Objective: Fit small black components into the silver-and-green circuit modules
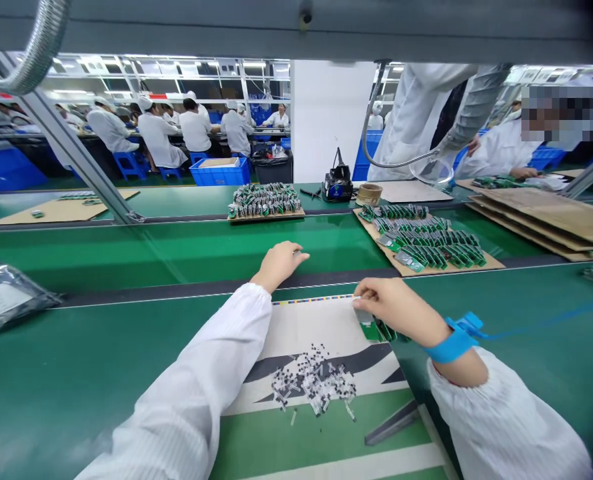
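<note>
Right hand (396, 308) pinches a green circuit board (374, 331) on the printed sheet (306, 327).
Its fingers close narrow on the board, a firm edge grip; left hand (279, 265) hangs open at 10 o'clock, loose black components (314, 380) at 7 o'clock.

This is an electronics factory: green benches (176, 250), circuit boards (421, 240), white-smocked workers (156, 137).

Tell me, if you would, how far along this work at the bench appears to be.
Done, it seems: rows of green circuit boards stand on a brown cardboard sheet. In hand: the right hand pinches another green circuit board. Left: a loose pile of small black-and-silver components on a printed mat.
</note>
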### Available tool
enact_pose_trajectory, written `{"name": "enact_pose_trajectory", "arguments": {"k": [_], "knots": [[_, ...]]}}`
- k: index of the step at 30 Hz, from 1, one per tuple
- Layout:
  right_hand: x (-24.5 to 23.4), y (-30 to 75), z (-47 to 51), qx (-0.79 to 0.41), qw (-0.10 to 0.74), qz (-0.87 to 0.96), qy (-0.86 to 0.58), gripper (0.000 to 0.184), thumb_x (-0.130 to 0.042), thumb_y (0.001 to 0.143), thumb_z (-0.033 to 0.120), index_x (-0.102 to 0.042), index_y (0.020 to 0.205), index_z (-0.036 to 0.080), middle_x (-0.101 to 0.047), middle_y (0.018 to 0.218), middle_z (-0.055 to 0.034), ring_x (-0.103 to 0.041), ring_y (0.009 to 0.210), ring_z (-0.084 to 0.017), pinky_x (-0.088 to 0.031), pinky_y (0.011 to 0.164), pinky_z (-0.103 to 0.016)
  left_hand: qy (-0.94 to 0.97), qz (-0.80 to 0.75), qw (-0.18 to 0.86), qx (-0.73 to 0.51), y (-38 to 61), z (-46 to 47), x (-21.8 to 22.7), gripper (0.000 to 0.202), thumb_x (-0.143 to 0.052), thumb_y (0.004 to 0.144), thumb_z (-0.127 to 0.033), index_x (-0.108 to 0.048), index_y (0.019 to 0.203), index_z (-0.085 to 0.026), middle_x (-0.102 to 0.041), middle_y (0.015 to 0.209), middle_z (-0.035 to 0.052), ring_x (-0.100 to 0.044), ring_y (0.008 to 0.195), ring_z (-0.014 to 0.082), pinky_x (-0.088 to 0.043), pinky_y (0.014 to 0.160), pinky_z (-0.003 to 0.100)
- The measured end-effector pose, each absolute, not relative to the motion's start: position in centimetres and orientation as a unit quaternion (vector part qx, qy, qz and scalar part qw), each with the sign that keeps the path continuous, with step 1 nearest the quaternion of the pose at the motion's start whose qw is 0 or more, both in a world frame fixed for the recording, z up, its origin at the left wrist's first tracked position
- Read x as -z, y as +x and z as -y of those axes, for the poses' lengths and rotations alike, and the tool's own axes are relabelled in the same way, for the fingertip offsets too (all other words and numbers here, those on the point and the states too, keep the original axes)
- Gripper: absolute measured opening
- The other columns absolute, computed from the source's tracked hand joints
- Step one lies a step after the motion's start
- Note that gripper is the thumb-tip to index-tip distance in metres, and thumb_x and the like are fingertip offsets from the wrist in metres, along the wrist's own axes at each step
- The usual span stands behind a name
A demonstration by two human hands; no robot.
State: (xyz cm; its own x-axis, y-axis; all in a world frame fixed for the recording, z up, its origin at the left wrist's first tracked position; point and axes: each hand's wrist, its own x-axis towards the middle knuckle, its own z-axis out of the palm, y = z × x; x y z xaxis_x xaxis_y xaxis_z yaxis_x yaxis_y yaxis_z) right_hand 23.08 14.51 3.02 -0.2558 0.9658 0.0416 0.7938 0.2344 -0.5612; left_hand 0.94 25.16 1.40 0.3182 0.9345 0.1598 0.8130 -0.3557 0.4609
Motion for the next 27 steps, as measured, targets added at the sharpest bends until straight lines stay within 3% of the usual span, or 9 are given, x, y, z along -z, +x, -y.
{"name": "enact_pose_trajectory", "arguments": {"k": [3, 6, 10, 14, 18, 22, 27], "knots": [[-2.0, 22.7, -15.3, -0.213, 0.118, 0.774, -0.584, 0.015, -0.065, 0.082, 0.010, -0.066, 0.069, 0.016, -0.067, 0.067, -0.0017, -0.063, 0.065, -0.018, -0.042, 0.056, -0.025, 0.792, -0.568, 0.137, -0.177, 1.1, -28.0, 1.9, 0.029, -0.056, 0.091, -0.029, -0.059, 0.115, -0.014, -0.058, 0.123, 0.0121, -0.058, 0.108, 0.0251, -0.045, 0.094, 0.048], [-1.3, 22.1, -15.6, -0.208, 0.060, 0.782, -0.585, 0.014, -0.064, 0.085, 0.010, -0.067, 0.072, 0.015, -0.067, 0.071, -0.0007, -0.062, 0.069, -0.017, -0.045, 0.062, -0.025, 0.793, -0.568, 0.150, -0.162, 1.2, -29.0, 4.1, 0.030, -0.057, 0.090, -0.029, -0.057, 0.118, -0.017, -0.057, 0.123, 0.0094, -0.058, 0.107, 0.0238, -0.047, 0.092, 0.048], [-0.5, 21.6, -15.5, -0.188, -0.004, 0.788, -0.587, 0.014, -0.063, 0.090, 0.016, -0.065, 0.077, 0.013, -0.065, 0.075, 0.0006, -0.062, 0.072, -0.014, -0.051, 0.072, -0.029, 0.771, -0.580, 0.185, -0.186, 1.2, -29.2, 4.9, 0.032, -0.057, 0.090, -0.030, -0.056, 0.119, -0.017, -0.057, 0.122, 0.0097, -0.057, 0.108, 0.0246, -0.047, 0.092, 0.048], [0.0, 20.9, -15.1, -0.131, -0.039, 0.789, -0.600, 0.013, -0.066, 0.090, 0.020, -0.064, 0.080, 0.012, -0.064, 0.083, -0.0030, -0.062, 0.083, -0.018, -0.051, 0.080, -0.035, 0.723, -0.592, 0.258, -0.245, 0.5, -29.0, 4.5, 0.028, -0.058, 0.089, -0.030, -0.058, 0.113, -0.015, -0.059, 0.118, 0.0092, -0.058, 0.104, 0.0232, -0.049, 0.089, 0.046], [-0.1, 19.7, -14.1, -0.104, -0.023, 0.821, -0.561, 0.006, -0.067, 0.088, 0.018, -0.065, 0.087, 0.013, -0.062, 0.096, -0.0048, -0.056, 0.098, -0.022, -0.046, 0.089, -0.041, 0.647, -0.581, 0.367, -0.330, -1.0, -27.9, 2.8, 0.023, -0.058, 0.089, -0.032, -0.061, 0.102, -0.013, -0.064, 0.092, 0.0037, -0.061, 0.075, 0.0152, -0.053, 0.067, 0.031], [0.8, 18.3, -13.4, -0.148, -0.011, 0.877, -0.457, 0.005, -0.070, 0.084, 0.013, -0.068, 0.080, 0.015, -0.061, 0.089, -0.0022, -0.055, 0.092, -0.019, -0.045, 0.085, -0.033, 0.559, -0.523, 0.473, -0.436, -2.3, -26.0, -0.7, 0.020, -0.056, 0.089, -0.029, -0.061, 0.100, -0.014, -0.055, 0.069, -0.0028, -0.039, 0.044, 0.0042, -0.032, 0.040, 0.017], [3.4, 18.1, -14.1, -0.152, 0.005, 0.906, -0.394, 0.004, -0.067, 0.086, 0.012, -0.065, 0.083, 0.014, -0.059, 0.089, -0.0022, -0.053, 0.091, -0.020, -0.044, 0.081, -0.034, 0.461, -0.431, 0.587, -0.508, -2.7, -22.5, -4.7, 0.017, -0.053, 0.086, -0.027, -0.062, 0.088, -0.013, -0.065, 0.089, 0.0052, -0.031, 0.040, 0.0002, -0.025, 0.035, 0.014]]}}
